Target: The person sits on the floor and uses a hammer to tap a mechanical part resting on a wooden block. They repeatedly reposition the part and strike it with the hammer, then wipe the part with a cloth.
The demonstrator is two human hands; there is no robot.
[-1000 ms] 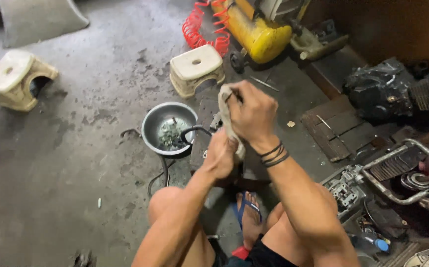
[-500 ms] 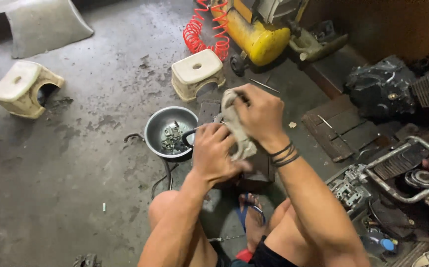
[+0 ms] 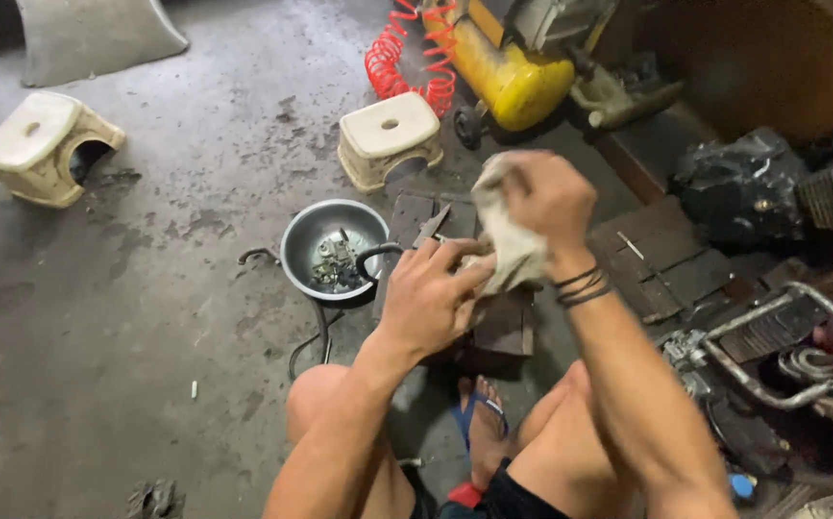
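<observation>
Grimy pale rag [image 3: 511, 240], crumpled, clenched in right hand [image 3: 549, 197], left hand [image 3: 428, 293] pinching its end.

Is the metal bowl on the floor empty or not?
Not empty. The metal bowl sits upright on the floor with a small heap of dark metal parts at its bottom; most of the inside is bare.

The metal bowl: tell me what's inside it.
The metal bowl holds a small heap of grey metal parts, and a dark curved hose loops over its rim. The parts are too small to identify, and the heap hides whatever lies beneath it.
</observation>
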